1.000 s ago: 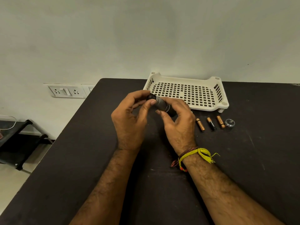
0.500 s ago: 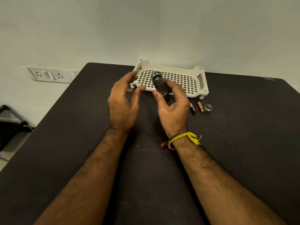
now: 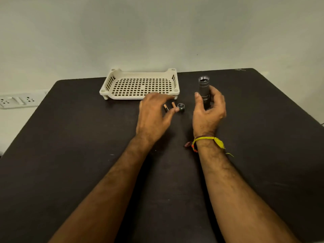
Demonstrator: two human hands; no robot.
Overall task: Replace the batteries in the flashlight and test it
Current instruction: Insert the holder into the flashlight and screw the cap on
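My right hand [image 3: 209,109] grips a dark grey flashlight body [image 3: 203,88], held upright with its open end up. My left hand [image 3: 155,113] hovers over the small batteries [image 3: 169,106] lying on the black table [image 3: 70,146], fingers spread and relaxed, holding nothing. Two battery ends show between its thumb and fingers; anything under the palm is hidden. The round flashlight end cap [image 3: 181,106] sits on the table just right of the batteries, close to my left thumb tip.
A cream perforated plastic tray [image 3: 140,85] stands at the back of the table, just behind my left hand. Wall sockets [image 3: 17,100] are on the wall at left. The table's edges run along the left and right.
My left hand let go of the flashlight and moved right over the batteries. My right hand carried the flashlight to the right and turned it upright. The view also shifted.
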